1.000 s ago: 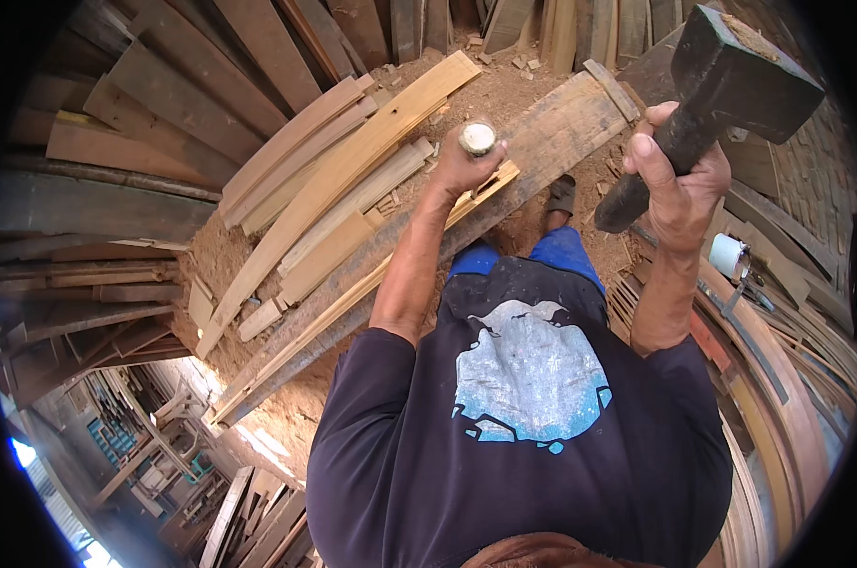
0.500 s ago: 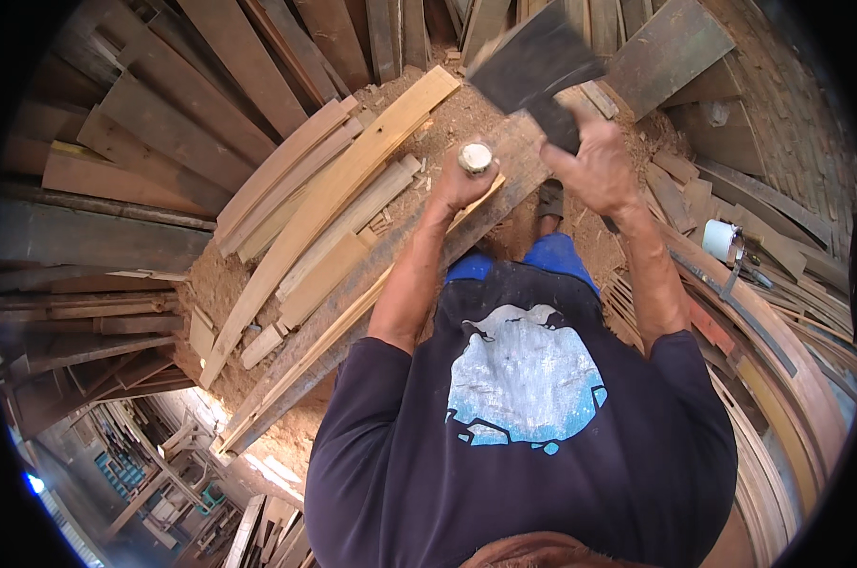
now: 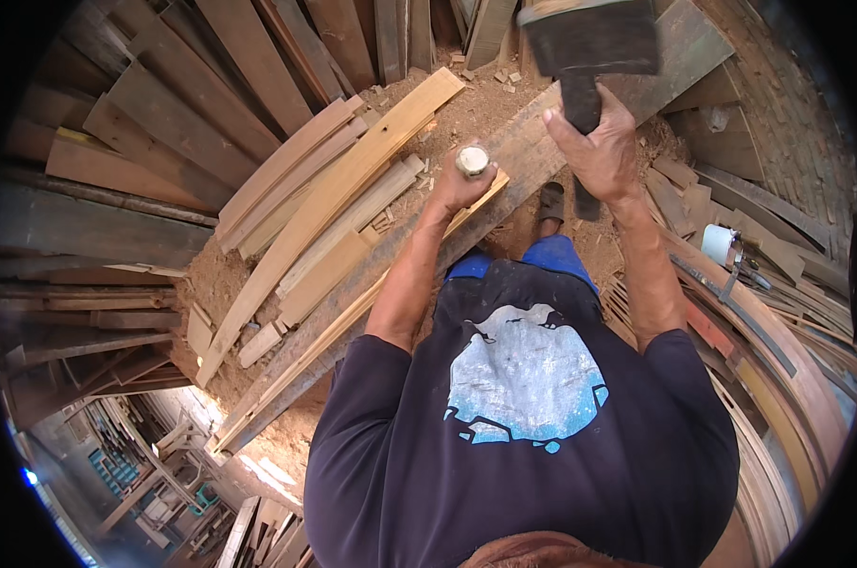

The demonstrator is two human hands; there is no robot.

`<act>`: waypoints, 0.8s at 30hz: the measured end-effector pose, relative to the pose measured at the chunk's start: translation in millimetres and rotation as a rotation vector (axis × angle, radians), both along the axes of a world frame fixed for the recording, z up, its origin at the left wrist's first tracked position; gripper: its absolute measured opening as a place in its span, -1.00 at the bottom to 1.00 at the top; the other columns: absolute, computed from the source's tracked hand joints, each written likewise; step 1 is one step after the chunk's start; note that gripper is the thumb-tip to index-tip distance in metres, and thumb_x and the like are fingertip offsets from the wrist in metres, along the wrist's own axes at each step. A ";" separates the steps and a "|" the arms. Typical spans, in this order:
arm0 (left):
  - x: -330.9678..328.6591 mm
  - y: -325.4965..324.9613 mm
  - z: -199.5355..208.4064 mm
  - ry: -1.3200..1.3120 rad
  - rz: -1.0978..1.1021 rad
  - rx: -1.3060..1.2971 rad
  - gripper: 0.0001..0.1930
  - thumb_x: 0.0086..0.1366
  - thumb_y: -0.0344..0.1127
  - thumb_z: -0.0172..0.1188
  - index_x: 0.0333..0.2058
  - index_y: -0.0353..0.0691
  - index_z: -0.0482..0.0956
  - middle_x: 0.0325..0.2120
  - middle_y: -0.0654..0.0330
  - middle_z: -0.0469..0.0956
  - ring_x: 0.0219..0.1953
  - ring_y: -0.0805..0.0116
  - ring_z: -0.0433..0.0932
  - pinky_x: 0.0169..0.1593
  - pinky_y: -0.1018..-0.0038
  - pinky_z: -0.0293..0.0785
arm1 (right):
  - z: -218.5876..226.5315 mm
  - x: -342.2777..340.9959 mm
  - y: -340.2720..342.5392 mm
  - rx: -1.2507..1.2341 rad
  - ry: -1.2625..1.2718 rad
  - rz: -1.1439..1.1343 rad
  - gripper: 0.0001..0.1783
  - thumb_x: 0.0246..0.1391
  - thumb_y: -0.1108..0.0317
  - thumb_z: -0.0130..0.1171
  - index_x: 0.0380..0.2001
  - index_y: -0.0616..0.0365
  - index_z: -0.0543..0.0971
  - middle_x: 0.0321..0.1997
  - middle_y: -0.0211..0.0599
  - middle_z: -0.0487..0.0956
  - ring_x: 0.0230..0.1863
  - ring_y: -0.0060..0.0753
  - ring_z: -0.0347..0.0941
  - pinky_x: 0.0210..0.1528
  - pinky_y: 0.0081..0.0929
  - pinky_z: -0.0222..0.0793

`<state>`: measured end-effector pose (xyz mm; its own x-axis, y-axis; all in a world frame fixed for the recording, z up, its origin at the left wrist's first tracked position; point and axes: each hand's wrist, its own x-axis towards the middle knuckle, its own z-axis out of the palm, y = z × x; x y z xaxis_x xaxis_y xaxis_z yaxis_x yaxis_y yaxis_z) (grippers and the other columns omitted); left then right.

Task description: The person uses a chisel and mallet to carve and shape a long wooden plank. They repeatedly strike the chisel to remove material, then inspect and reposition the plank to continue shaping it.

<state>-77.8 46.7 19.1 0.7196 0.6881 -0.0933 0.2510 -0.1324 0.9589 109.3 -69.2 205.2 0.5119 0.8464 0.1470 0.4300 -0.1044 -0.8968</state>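
My left hand (image 3: 463,189) is closed round an upright tool, apparently a chisel (image 3: 472,160); only its pale round handle top shows, and the blade is hidden below. It stands at the far end of a narrow light wood strip (image 3: 348,308), which lies along a long plank (image 3: 532,151). In my right hand (image 3: 602,156) is a dark mallet (image 3: 594,45), gripped by its handle. The mallet's broad, slightly blurred head is raised beyond the chisel and to its right, apart from it.
Left of the plank lie several cut boards (image 3: 353,151) among wood chips and sawdust (image 3: 490,90). Dark boards (image 3: 192,104) lean round the far and left sides. At the right are a white cup-like container (image 3: 719,243) and long curved wood strips (image 3: 778,331).
The mallet has swung up and to the right, away from the chisel, and my right hand has turned with it. My left hand and the chisel have barely moved.
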 end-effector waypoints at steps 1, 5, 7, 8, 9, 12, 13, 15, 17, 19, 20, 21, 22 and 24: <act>0.0 0.8 6.3 -0.003 -0.014 0.016 -0.75 0.18 -0.25 0.39 -0.36 -0.27 0.52 -0.53 0.28 0.52 -0.41 0.48 0.50 -0.28 0.42 0.47 | 1.6 -5.6 2.1 0.045 0.053 -0.029 -0.70 0.08 0.28 0.31 -0.23 0.29 0.57 -0.49 -0.33 0.59 -0.43 -0.52 0.46 -0.33 -0.39 0.42; -1.6 6.5 -0.1 0.146 -0.070 -0.150 -0.76 0.18 -0.26 0.37 -0.32 -0.27 0.54 -0.48 0.26 0.56 -0.40 0.47 0.50 -0.28 0.42 0.48 | -39.1 -9.1 -5.4 -0.263 -0.439 0.207 -0.59 0.07 0.21 0.32 -0.14 0.32 0.60 -0.35 0.09 0.66 -0.30 0.05 0.64 -0.13 -0.16 0.54; 1.4 -5.7 3.0 -0.058 0.010 -0.018 -0.81 0.23 -0.31 0.32 -0.33 -0.27 0.52 -0.54 0.29 0.52 -0.49 0.49 0.49 -0.40 0.44 0.47 | -46.1 -8.7 -11.3 -0.543 -0.487 0.285 -0.54 0.02 0.18 0.35 -0.11 0.34 0.60 -0.32 0.16 0.66 -0.25 0.11 0.64 -0.11 -0.14 0.54; -0.5 -8.6 2.2 -0.090 0.015 0.001 -0.83 0.26 -0.34 0.30 -0.30 -0.27 0.50 -0.55 0.29 0.51 -0.53 0.51 0.50 -0.44 0.46 0.49 | -50.0 -7.5 -14.7 -0.468 -0.411 0.255 -0.53 0.01 0.18 0.36 -0.11 0.34 0.60 -0.35 0.13 0.66 -0.27 0.05 0.65 -0.13 -0.18 0.55; 2.3 1.1 1.7 -0.012 -0.010 -0.003 -0.82 0.26 -0.34 0.30 -0.30 -0.26 0.49 -0.52 0.29 0.52 -0.50 0.51 0.51 -0.43 0.44 0.51 | -51.4 -6.8 -15.9 -0.393 -0.334 0.227 -0.52 -0.01 0.18 0.37 -0.12 0.34 0.60 -0.37 0.09 0.66 -0.29 -0.01 0.65 -0.14 -0.21 0.55; -25.3 -7.2 5.3 0.048 0.011 -0.151 -0.83 0.28 -0.34 0.32 -0.30 -0.22 0.48 -0.39 0.26 0.58 -0.36 0.49 0.56 -0.30 0.45 0.55 | -54.0 -25.7 -23.8 -0.187 0.151 0.186 -0.51 -0.03 0.16 0.37 -0.15 0.36 0.60 -0.45 -0.07 0.64 -0.38 -0.23 0.62 -0.24 -0.32 0.54; -43.1 -13.3 -2.6 0.031 0.060 -0.168 -0.82 0.27 -0.33 0.34 -0.28 -0.20 0.49 -0.34 0.27 0.61 -0.31 0.50 0.55 -0.24 0.46 0.54 | -53.4 -30.7 -28.0 -0.274 0.285 0.136 -0.60 -0.02 0.21 0.37 -0.25 0.35 0.59 -0.52 -0.28 0.58 -0.50 -0.47 0.54 -0.40 -0.45 0.49; -83.4 -28.3 -7.6 -0.035 0.156 -0.175 -0.81 0.26 -0.34 0.36 -0.27 -0.16 0.49 -0.25 0.25 0.63 -0.21 0.47 0.55 -0.11 0.43 0.52 | -55.8 -33.2 -40.6 -0.261 0.411 0.094 -0.68 -0.01 0.28 0.37 -0.31 0.32 0.58 -0.54 -0.34 0.57 -0.55 -0.54 0.51 -0.48 -0.49 0.45; -131.4 -49.8 -19.4 -0.203 0.259 -0.237 -0.81 0.28 -0.39 0.35 -0.26 -0.13 0.47 -0.19 0.20 0.64 -0.13 0.39 0.56 0.05 0.33 0.49 | -56.9 -38.7 -56.2 -0.211 0.522 0.036 -0.82 0.02 0.41 0.36 -0.38 0.24 0.56 -0.58 -0.46 0.54 -0.60 -0.66 0.46 -0.55 -0.59 0.38; -153.7 -63.0 -32.8 -0.411 0.377 -0.399 -0.82 0.29 -0.43 0.32 -0.26 -0.14 0.46 -0.16 0.12 0.63 -0.03 0.26 0.56 0.20 0.22 0.40 | -59.6 -38.7 -65.8 -0.218 0.552 0.010 -0.83 0.03 0.42 0.36 -0.38 0.25 0.56 -0.58 -0.45 0.54 -0.60 -0.65 0.47 -0.55 -0.59 0.39; -154.4 -68.8 -34.8 -0.498 0.430 -0.502 -0.83 0.29 -0.45 0.31 -0.26 -0.15 0.46 -0.14 0.06 0.63 0.04 0.18 0.54 0.27 0.17 0.33 | -61.5 -38.5 -70.1 -0.223 0.564 -0.006 -0.83 0.04 0.43 0.36 -0.38 0.25 0.57 -0.58 -0.45 0.54 -0.60 -0.65 0.47 -0.55 -0.59 0.39; -153.9 -73.9 -37.3 -0.584 0.482 -0.606 -0.83 0.29 -0.46 0.30 -0.25 -0.16 0.46 -0.12 0.01 0.62 0.11 0.10 0.53 0.35 0.12 0.27 | -64.0 -39.8 -72.9 -0.214 0.569 -0.005 -0.83 0.04 0.43 0.37 -0.38 0.25 0.56 -0.58 -0.45 0.54 -0.60 -0.66 0.46 -0.56 -0.60 0.39; -145.4 -73.0 -36.8 -0.547 0.444 -0.528 -0.84 0.29 -0.47 0.30 -0.26 -0.16 0.46 -0.14 0.02 0.62 0.10 0.10 0.53 0.33 0.13 0.29 | -65.6 -40.9 -74.1 -0.213 0.581 -0.004 -0.83 0.04 0.43 0.37 -0.38 0.25 0.56 -0.58 -0.45 0.54 -0.61 -0.66 0.45 -0.56 -0.60 0.38; -113.3 -61.7 -19.4 -0.471 0.358 -0.376 -0.84 0.30 -0.47 0.29 -0.27 -0.17 0.46 -0.18 0.05 0.61 0.08 0.12 0.54 0.28 0.14 0.34 | -67.8 -42.8 -77.4 -0.209 0.605 -0.014 -0.82 0.05 0.43 0.37 -0.37 0.26 0.56 -0.58 -0.46 0.54 -0.61 -0.67 0.45 -0.56 -0.61 0.38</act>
<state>-191.1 -15.0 -0.4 0.4773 0.8724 -0.1053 -0.2358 0.2426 0.9410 66.5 -146.7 137.4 0.4640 0.8183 -0.3392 -0.1488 -0.3055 -0.9405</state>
